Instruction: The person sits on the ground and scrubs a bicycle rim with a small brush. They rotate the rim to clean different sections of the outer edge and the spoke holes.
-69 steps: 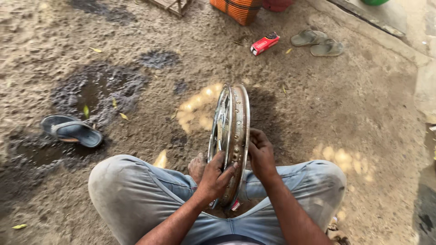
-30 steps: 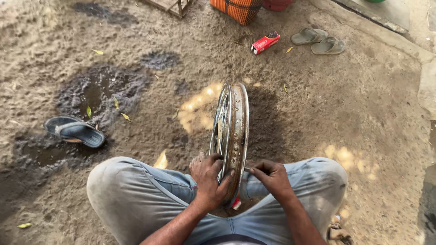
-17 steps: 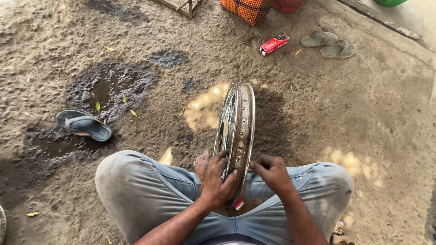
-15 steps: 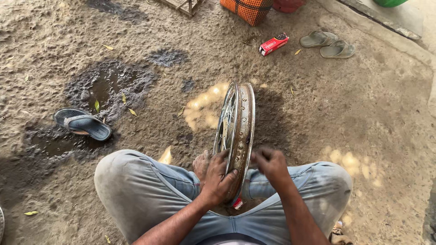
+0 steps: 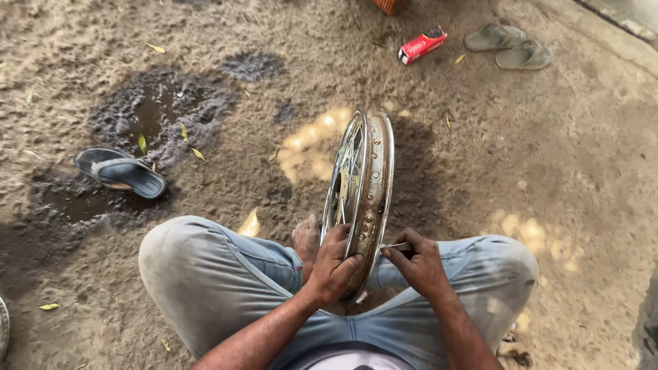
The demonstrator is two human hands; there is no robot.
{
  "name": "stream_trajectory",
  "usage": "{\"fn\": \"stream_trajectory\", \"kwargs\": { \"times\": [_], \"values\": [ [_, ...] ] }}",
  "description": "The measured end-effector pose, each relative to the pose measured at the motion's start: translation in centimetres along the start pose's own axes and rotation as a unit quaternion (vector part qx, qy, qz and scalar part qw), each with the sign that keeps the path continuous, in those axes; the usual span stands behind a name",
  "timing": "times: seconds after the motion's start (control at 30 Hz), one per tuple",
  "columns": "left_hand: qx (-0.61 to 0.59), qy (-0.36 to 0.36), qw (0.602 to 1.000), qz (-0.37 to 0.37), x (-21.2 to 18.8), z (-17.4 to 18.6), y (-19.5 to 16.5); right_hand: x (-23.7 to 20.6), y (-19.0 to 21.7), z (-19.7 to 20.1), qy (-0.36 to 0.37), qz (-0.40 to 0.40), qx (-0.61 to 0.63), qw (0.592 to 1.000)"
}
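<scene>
rusty spoked wheel rim (image 5: 367, 185) stands upright between the knees; left hand (image 5: 334, 264) grips its edge, right hand (image 5: 419, 260) pinches a thin metal tool (image 5: 396, 246) against it.

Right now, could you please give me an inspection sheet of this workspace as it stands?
Surface: bare dirt ground, with a wet muddy patch at the left.
Job's things: rusty spoked wheel rim standing upright between the seated person's knees; thin metal tool against its right side.
Clutter: blue sandal by the mud; red box; pair of grey sandals; scattered leaves.
Fingers: left hand grips the rim's near edge; right hand pinches the tool.
Cables: nothing seen.
Surroundings: orange crate corner at the top edge; concrete kerb at the top right.
</scene>
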State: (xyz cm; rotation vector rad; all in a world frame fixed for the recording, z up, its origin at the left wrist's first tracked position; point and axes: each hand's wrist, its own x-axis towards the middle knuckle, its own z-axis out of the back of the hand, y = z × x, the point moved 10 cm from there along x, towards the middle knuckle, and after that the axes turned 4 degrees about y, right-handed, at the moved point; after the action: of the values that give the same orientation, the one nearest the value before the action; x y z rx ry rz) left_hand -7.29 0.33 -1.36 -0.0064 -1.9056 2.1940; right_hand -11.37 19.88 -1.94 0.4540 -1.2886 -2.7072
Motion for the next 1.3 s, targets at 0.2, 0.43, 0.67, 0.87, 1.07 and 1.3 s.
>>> {"fn": "stream_trajectory", "kwargs": {
  "times": [0.2, 0.43, 0.67, 0.87, 1.07, 1.3],
  "values": [
    [0.009, 0.005, 1.000, 0.005, -0.2, 0.1, 0.2, -0.7, 5.2, 1.0, 0.002, 0.160, -0.235, 0.959],
    [0.016, 0.012, 1.000, 0.019, -0.2, 0.2, -0.6, 1.9, 2.0, -0.9, 0.066, 0.060, -0.172, 0.981],
    [0.026, 0.011, 1.000, 0.013, 0.0, 0.2, -0.2, 0.7, 2.2, -0.3, 0.045, 0.105, -0.105, 0.988],
    [0.021, 0.001, 1.000, 0.009, -0.3, 0.3, -0.2, -0.3, 0.8, -1.5, 0.031, 0.040, -0.050, 0.997],
    [0.085, -0.047, 0.995, -0.008, -1.0, 1.7, -1.3, 0.5, -1.4, -2.1, 0.108, -0.045, 0.201, 0.973],
    [0.155, -0.031, 0.985, 0.062, -2.7, 2.1, 0.0, 1.9, -1.1, -3.3, 0.164, -0.039, 0.314, 0.934]
  ]
}}
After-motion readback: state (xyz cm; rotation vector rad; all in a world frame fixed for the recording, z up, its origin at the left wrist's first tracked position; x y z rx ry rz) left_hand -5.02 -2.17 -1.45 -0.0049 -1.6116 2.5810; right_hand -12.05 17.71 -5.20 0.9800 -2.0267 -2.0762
